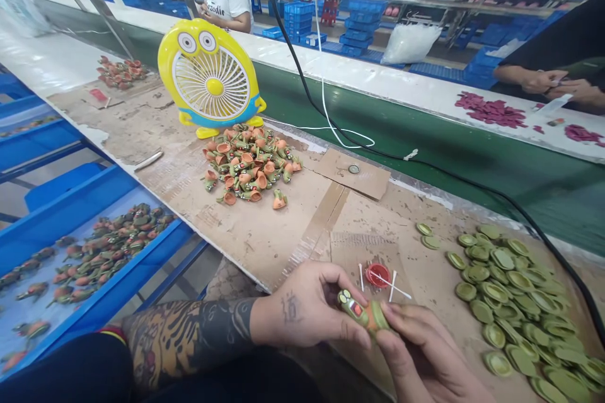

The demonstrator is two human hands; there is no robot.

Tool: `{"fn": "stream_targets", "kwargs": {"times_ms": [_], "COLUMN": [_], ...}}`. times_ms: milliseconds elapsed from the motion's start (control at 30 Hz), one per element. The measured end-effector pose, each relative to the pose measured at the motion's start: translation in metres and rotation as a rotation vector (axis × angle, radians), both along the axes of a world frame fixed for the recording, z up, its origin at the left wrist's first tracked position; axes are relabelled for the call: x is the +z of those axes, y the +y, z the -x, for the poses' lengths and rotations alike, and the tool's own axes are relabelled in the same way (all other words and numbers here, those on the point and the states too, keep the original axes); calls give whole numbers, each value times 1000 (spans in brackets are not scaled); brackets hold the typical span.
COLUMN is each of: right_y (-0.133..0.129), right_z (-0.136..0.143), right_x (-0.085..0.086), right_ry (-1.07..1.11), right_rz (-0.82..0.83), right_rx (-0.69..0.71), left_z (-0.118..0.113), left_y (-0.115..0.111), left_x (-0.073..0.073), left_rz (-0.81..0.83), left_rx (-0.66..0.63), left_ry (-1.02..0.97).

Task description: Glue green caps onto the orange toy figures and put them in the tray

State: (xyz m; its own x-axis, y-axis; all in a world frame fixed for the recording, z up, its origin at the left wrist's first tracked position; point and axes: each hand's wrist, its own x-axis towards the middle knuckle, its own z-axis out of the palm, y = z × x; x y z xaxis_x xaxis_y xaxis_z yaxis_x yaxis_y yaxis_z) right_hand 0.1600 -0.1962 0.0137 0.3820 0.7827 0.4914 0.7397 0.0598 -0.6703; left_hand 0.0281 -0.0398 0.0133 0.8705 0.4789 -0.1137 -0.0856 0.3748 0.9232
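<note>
Both hands grip one small green toy figure (363, 313) above the bench (265, 233): left hand (307, 308) pinching its head, right hand (416, 346) clasping its base, green caps (510, 302) heaped just right.

My counter (265, 233): cardboard-covered; orange toy pile (248, 164), green caps (515, 302), yellow fan (210, 79), red glue lid (378, 275).

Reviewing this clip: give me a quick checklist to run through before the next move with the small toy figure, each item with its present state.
1. Toy figure held by both hands: ok, left hand and right hand grip it.
2. Green base disc seated squarely on the figure: cannot tell, fingers hide the joint.
3. Green discs supplied at right: ok.
4. Unfinished figures piled by the yellow fan: ok.
5. Red cap with white sticks lying beside the hands: ok.
</note>
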Motion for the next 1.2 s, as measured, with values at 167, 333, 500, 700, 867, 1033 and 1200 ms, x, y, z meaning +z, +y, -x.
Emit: {"fn": "stream_targets", "kwargs": {"times_ms": [167, 333, 500, 700, 867, 1033, 1200], "right_y": [6, 11, 15, 14, 10, 11, 14], "right_z": [-1, -9, -1, 1, -6, -3, 4], "right_x": [-9, -12, -3, 2, -10, -18, -6], "right_ry": [-220, -435, -400, -472, -483, -413, -311], "right_rz": [9, -38, -81, -106, -70, -6, -11], "right_rx": [-40, 44, -24, -30, 41, 74, 73], "left_z": [-5, -5, -7, -5, 2, 8, 15], "left_y": [-11, -17, -24, -30, -17, 10, 6], "left_x": [-2, -4, -5, -10, -15, 0, 6], "left_rz": [485, 584, 696, 676, 524, -33, -194], "left_rx": [52, 81, 78, 61, -35, -191, -158], "left_ry": [58, 61, 19, 15, 47, 43, 91]}}
